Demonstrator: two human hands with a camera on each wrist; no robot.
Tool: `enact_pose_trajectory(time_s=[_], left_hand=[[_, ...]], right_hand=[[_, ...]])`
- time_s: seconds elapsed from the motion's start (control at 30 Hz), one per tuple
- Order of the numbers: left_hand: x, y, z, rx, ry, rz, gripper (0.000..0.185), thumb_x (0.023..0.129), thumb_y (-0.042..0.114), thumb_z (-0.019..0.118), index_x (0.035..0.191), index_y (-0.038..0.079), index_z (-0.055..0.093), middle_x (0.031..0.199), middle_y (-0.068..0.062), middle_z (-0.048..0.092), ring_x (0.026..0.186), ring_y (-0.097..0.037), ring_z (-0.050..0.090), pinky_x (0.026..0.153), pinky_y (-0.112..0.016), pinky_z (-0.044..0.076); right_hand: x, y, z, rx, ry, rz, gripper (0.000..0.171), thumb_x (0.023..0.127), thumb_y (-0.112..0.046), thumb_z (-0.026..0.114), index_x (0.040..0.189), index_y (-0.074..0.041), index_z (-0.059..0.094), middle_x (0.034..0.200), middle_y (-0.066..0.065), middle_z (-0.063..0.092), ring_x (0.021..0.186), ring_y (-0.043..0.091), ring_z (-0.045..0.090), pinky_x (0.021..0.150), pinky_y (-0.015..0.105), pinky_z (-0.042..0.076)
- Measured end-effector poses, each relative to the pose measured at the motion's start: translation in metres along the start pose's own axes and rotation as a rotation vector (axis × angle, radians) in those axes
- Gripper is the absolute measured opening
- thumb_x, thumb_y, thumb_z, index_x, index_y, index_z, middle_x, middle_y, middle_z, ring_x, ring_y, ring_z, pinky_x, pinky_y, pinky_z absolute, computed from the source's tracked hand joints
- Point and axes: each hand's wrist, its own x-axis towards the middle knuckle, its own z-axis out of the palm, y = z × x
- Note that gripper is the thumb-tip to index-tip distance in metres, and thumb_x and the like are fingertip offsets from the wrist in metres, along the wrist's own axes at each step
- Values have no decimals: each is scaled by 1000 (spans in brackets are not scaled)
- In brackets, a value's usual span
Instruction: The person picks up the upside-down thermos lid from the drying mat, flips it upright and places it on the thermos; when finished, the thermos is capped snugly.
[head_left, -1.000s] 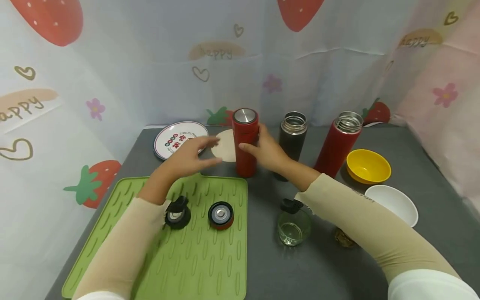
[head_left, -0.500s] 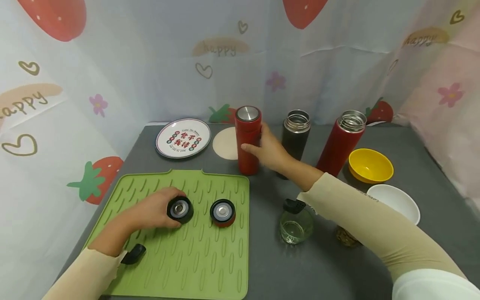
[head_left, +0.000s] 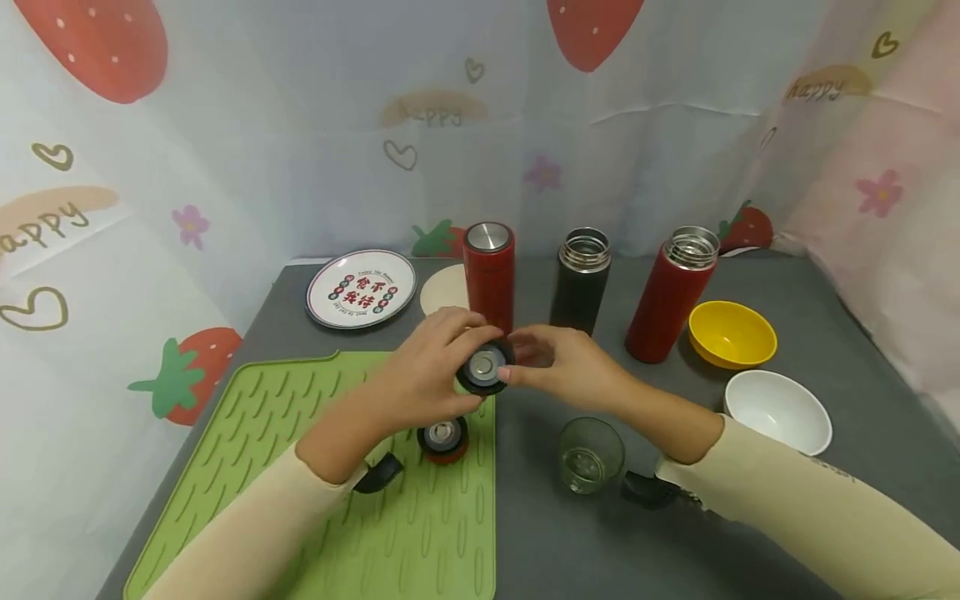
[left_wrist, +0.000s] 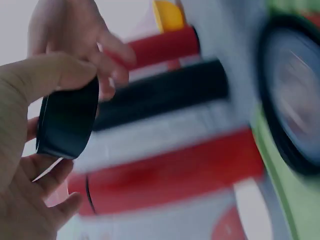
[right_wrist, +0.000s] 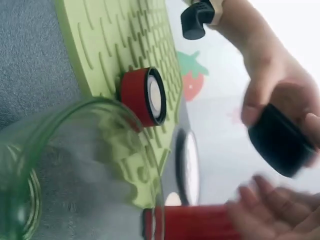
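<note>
My left hand (head_left: pixel 420 375) grips a black bottle lid (head_left: pixel 483 367) by its sides, held up with the inner side facing the head camera. Beside it is my right hand (head_left: pixel 577 367), fingers spread and slightly bent. Its thumb overlaps the lid in the head view, but the right wrist view shows a gap to the lid (right_wrist: pixel 280 142). Behind the hands stand a capped red thermos (head_left: pixel 489 279), an uncapped black thermos (head_left: pixel 581 287) and an uncapped red thermos (head_left: pixel 667 308). On the green mat (head_left: pixel 285 417), a red-and-black lid (head_left: pixel 444 442) lies with its inner side up.
A clear glass (head_left: pixel 591 454) stands just below my right hand. At the right are a yellow bowl (head_left: pixel 731 333) and a white bowl (head_left: pixel 778 408). A printed plate (head_left: pixel 360 287) and a pale round piece (head_left: pixel 442 287) lie at the back left.
My left hand took hold of the black lid on the mat and carried it up and right. My right hand let go of the capped red thermos and came nearer, beside the lid.
</note>
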Motion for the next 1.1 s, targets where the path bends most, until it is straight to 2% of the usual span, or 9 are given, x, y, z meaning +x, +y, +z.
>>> enact_pose_trajectory(time_s=[0.1, 0.2, 0.33, 0.4, 0.47, 0.57, 0.77, 0.93, 1.1], left_hand=[[23, 7, 9, -59, 9, -22, 77, 75, 35, 83, 138, 7, 49, 129, -9, 49, 119, -23, 46, 101, -39, 37], [42, 13, 13, -263, -55, -284, 79, 82, 52, 73, 142, 11, 45, 131, -3, 50, 119, -16, 49, 98, -37, 42], [63, 18, 12, -760, -127, -644, 60, 89, 45, 68, 134, 10, 50, 119, -4, 61, 108, -16, 59, 91, -36, 48], [74, 20, 10, -960, -100, -697, 51, 88, 30, 72, 129, 5, 53, 114, -9, 64, 105, -20, 62, 90, -37, 50], [85, 20, 6, -1018, -34, -692, 54, 84, 23, 76, 130, 5, 53, 116, -7, 64, 106, -19, 62, 92, -36, 48], [102, 17, 3, -942, 128, -644, 61, 82, 25, 79, 135, 11, 51, 120, 0, 60, 110, -14, 59, 93, -33, 47], [139, 8, 20, -887, 387, -604, 70, 83, 23, 79, 142, 11, 42, 126, -1, 54, 118, -12, 53, 98, -30, 44], [152, 0, 41, -823, 384, -628, 73, 83, 24, 80, 143, 10, 41, 126, 0, 54, 118, -14, 52, 98, -30, 43], [154, -5, 51, -834, 345, -662, 74, 81, 26, 81, 143, 11, 42, 128, 0, 52, 117, -13, 53, 91, -29, 47]], right_hand=[[-5, 7, -8, 84, 82, -9, 50, 85, -32, 77, 125, -6, 60, 111, 6, 67, 102, 21, 64, 83, 40, 53], [-13, 15, -20, 68, 232, -110, 40, 84, -18, 79, 119, -6, 63, 109, 6, 67, 99, 21, 66, 83, 38, 54], [-18, 18, -31, -120, 439, -410, 38, 78, -2, 82, 113, -6, 67, 108, 3, 67, 100, 19, 65, 87, 31, 51], [-17, 16, -37, -232, 525, -559, 43, 74, 3, 83, 113, -4, 68, 111, 5, 67, 106, 21, 62, 93, 31, 48], [-15, 14, -43, -286, 585, -628, 54, 71, 5, 84, 120, -1, 64, 119, 9, 64, 113, 23, 59, 98, 32, 45], [-11, 13, -55, -223, 601, -516, 73, 73, 0, 85, 137, -2, 50, 136, 10, 52, 127, 23, 48, 105, 34, 38], [14, 32, -68, 80, 399, 5, 102, 83, -29, 80, 156, -10, 12, 155, 12, 26, 141, 27, 29, 111, 45, 27], [35, 62, -64, 195, 248, 60, 93, 80, -23, 82, 151, -9, 23, 149, 13, 36, 134, 31, 38, 107, 50, 32], [38, 77, -62, 128, 261, 46, 82, 81, -20, 81, 146, -7, 32, 142, 13, 44, 128, 32, 44, 105, 51, 36]])
